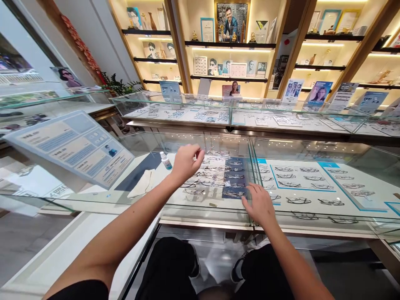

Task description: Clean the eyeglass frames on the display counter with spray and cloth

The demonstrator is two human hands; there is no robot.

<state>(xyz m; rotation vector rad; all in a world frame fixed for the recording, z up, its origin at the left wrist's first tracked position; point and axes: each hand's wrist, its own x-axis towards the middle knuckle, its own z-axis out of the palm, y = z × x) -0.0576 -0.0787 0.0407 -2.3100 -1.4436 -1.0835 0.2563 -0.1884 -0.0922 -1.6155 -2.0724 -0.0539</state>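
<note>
My left hand hovers over the glass display counter with its fingers curled toward the thumb. Whatever those fingers may hold is hidden. Just left of it stands a small white bottle with a label. A pale cloth lies farther left on the counter. My right hand is at the glass near a seam between two cases, palm down, fingers apart, nothing held. Under the glass, rows of eyeglasses lie on a dark strip between my hands, and more eyeglasses are to the right.
A tilted blue-and-white information board stands on the counter at left. Beyond is a second glass case with eyeglasses and upright cards. Lit shelves line the back wall. My knees are below the counter's front edge.
</note>
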